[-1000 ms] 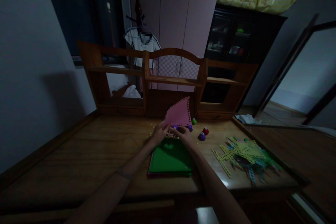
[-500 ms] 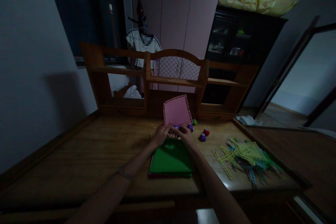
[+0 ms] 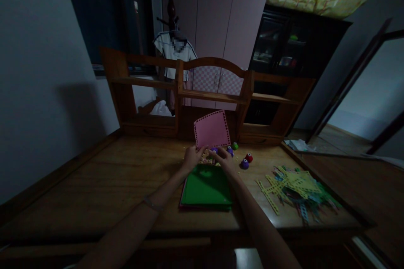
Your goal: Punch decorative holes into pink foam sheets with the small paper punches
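A pink paper sheet (image 3: 211,130) stands tilted upright at the middle of the desk, with punched holes along its edges. My left hand (image 3: 193,157) pinches its lower left corner. Between my hands, at the sheet's lower edge, is a small purple paper punch (image 3: 213,150) with a pale top. My right hand (image 3: 223,157) closes its fingers on this punch; their far side is hidden. Just in front of both hands lies a stack of green sheets (image 3: 206,189). Tiny pale paper bits (image 3: 205,160) are scattered beneath the hands.
More punches stand to the right: purple ones (image 3: 244,164), a red one (image 3: 249,157) and a green one (image 3: 235,146). A heap of yellow, green and blue perforated paper scraps (image 3: 298,185) covers the desk's right side. A wooden shelf unit (image 3: 211,96) borders the back.
The pink sheet has shifted slightly left against my right hand and tilted a little. My hands stay close together at its lower edge. The whole view has moved slightly.
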`<state>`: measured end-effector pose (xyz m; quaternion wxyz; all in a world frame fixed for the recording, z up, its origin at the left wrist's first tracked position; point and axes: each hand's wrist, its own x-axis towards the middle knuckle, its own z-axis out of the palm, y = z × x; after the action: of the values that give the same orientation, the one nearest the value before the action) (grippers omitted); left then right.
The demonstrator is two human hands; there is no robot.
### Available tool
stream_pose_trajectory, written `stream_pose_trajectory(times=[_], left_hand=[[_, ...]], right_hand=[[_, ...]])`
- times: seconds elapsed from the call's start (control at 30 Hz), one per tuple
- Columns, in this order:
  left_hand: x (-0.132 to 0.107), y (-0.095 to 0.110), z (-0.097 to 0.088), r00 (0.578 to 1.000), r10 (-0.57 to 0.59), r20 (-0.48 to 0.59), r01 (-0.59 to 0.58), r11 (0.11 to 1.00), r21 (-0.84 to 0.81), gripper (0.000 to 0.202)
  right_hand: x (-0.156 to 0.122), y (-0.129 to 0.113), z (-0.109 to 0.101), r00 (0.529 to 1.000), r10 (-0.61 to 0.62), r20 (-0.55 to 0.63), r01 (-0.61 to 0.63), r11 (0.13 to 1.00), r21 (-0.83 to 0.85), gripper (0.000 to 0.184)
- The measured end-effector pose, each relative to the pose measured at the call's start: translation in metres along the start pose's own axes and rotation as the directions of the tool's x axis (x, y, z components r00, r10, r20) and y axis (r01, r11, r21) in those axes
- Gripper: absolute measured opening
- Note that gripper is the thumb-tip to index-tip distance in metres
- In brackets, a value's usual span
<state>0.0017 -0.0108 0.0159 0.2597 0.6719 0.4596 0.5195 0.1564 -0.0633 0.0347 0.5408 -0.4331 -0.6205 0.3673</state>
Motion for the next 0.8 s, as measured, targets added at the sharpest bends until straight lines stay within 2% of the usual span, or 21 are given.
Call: stream_pose_trajectory(times=[0.1,0.3,0.37,0.43,0.5,0.57,0.63,0.8], left_hand=[[0.003,-0.004,0.0,1.0,-0.015,-0.015,0.014,0.998,-0.066,0.042],[0.004,-0.003,0.001,0.999,0.04,-0.031,-0.046,0.975,-0.216,0.035],[0.003,-0.001,-0.001,0.999,-0.015,-0.031,0.007,0.969,-0.248,0.037],[0.003,0.001,-0.004,0.993,-0.12,-0.008,0.111,0.942,-0.317,0.041],[0.003,0.0,-0.006,0.974,-0.225,0.033,0.218,0.879,-0.424,0.044],[0.004,-0.002,-0.007,0.955,-0.291,0.054,0.277,0.815,-0.509,0.044],[0.006,-0.005,-0.008,0.948,-0.314,0.055,0.291,0.781,-0.552,0.044],[0.007,-0.01,-0.007,0.945,-0.324,0.043,0.289,0.768,-0.572,0.044]], right_hand=[[0.001,-0.001,0.0,1.0,0.005,-0.013,-0.005,1.0,0.026,0.03],[0.001,0.001,-0.002,0.998,-0.012,-0.062,0.014,0.999,0.032,0.03],[0.002,0.004,-0.004,0.996,0.028,-0.08,-0.021,0.997,0.081,0.031],[0.004,0.007,-0.007,0.986,0.115,-0.117,-0.091,0.977,0.193,0.034],[0.008,0.009,-0.009,0.963,0.229,-0.145,-0.164,0.92,0.357,0.039],[0.011,0.01,-0.01,0.937,0.327,-0.123,-0.226,0.836,0.501,0.044],[0.012,0.01,-0.011,0.924,0.375,-0.072,-0.273,0.781,0.561,0.046],[0.013,0.014,-0.012,0.931,0.359,-0.058,-0.264,0.777,0.572,0.044]])
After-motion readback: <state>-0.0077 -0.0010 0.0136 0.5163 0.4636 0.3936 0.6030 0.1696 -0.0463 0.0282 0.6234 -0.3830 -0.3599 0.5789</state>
